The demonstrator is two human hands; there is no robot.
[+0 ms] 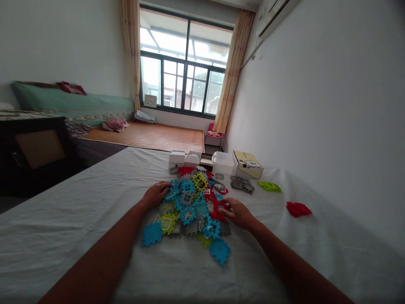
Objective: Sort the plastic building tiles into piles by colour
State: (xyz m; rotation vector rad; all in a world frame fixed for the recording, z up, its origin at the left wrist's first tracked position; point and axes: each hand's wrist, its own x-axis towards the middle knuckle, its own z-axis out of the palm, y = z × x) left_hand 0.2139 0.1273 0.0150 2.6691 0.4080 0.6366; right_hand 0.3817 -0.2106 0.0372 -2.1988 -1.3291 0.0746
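A heap of plastic interlocking tiles (193, 198) in blue, grey, red and yellow-green lies on a white sheet (79, 219). My left hand (155, 193) rests on the left side of the heap with its fingers curled onto blue tiles. My right hand (238, 212) is at the heap's right edge, its fingers pinched on a red tile (219, 210). To the right lie separate small piles: grey tiles (242, 183), a yellow-green tile (269, 186) and a red tile (298, 208).
Behind the heap stand small white boxes (177, 158), a clear plastic tub (223, 162) and a yellow cardboard box (249, 164). A white wall runs along the right. Further back are a bamboo-matted bed (148, 136), green bedding (72, 104) and a window (185, 69).
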